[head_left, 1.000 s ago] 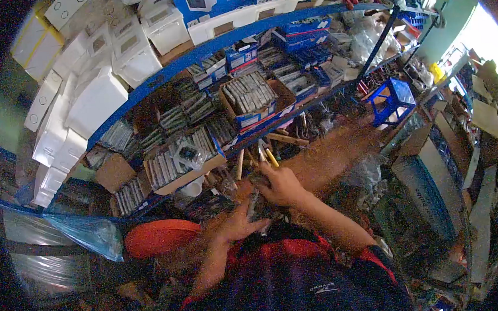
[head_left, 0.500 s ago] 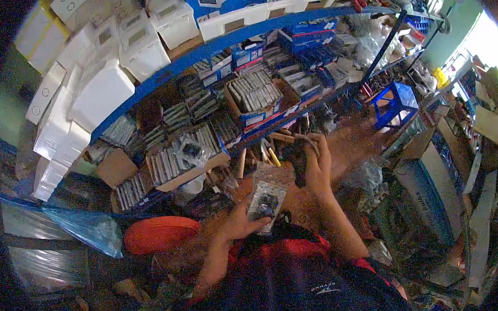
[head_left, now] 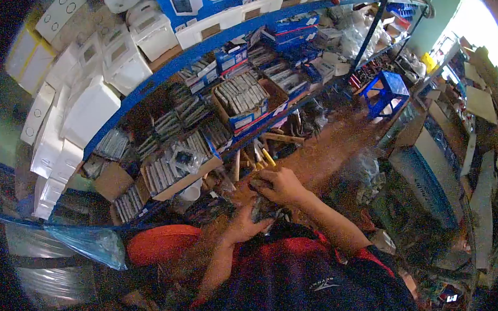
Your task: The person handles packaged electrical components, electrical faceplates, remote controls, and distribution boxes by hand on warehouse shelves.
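Left hand: the left hand [head_left: 241, 226] is turned palm-up around the near side of the packet, thumb sticking out to the right; looks like a loose cradle.
Right hand: the right hand [head_left: 285, 187] has its fingers curled down at the far end; can't tell how hard they pinch, the knuckles hide it.
Packet: the plastic-wrapped packet [head_left: 257, 208] is between both hands, near the chest, mostly covered.
Handling tip: I'd let the left palm take the weight and keep the right fingertips light, so the wrap doesn't tear or slip.
Direction: long axis seems to go near to far, but honestly can't tell which end is the front.
Around: yellow handle [head_left: 268, 157] just beyond the right hand, open cardboard box [head_left: 189, 179] far left, blue plastic stool [head_left: 390, 102] far right.
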A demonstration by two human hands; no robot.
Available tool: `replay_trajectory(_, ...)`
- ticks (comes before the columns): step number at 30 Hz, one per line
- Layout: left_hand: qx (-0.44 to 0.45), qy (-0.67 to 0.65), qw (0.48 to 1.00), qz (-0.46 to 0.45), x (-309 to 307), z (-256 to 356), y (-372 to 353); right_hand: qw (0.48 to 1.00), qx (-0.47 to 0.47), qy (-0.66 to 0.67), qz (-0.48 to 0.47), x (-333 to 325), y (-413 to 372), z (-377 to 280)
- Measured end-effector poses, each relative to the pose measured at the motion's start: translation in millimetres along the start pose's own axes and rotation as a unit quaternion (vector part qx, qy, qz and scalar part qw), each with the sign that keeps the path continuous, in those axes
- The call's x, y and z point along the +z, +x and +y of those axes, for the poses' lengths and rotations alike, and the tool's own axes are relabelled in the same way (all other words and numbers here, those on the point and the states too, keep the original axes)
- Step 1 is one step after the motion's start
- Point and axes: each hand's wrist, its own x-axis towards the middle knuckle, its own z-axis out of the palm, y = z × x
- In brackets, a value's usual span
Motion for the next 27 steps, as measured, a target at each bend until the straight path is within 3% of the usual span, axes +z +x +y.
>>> replay_trajectory(4, -0.005, 0.028, 0.999, -0.023, -12, 9, 4, 0.998, -0.036, 0.01, 0.057, 2, 4, 8)
replay_trajectory(7, 0.011, -0.092, 0.996, -0.002, -12, 15, 0, 0.996, 0.016, 0.007, 0.083, 6, 9, 26)
replay_trajectory(10, -0.009, -0.092, 0.994, -0.063, -22, 6, -18, 0.976, 0.119, -0.074, 0.167, -20, 13, 56)
replay_trajectory(13, -0.066, -0.113, 0.991, -0.036, -25, -14, -27, 0.946, 0.174, 0.145, 0.233, -46, 7, 48)
replay_trajectory(16, -0.037, -0.092, 0.995, 0.003, -24, -3, -21, 0.955, -0.034, 0.237, 0.174, -35, 0, 2)
replay_trajectory(18, 0.005, -0.028, 1.0, -0.003, -20, -5, -14, 0.981, -0.121, 0.074, 0.133, 1, -9, -14)
replay_trajectory(21, -0.009, 0.037, 0.998, -0.041, -22, 3, -11, 0.995, -0.054, 0.088, 0.016, 26, -11, -10)
replay_trajectory(25, -0.018, 0.034, 0.999, -0.026, -11, -11, -10, 0.999, -0.042, 0.03, 0.005, 35, -8, 18)
replay_trajectory(27, -0.021, -0.016, 0.999, -0.025, -9, 5, -9, 0.999, 0.01, -0.039, -0.007, 20, -8, 16)
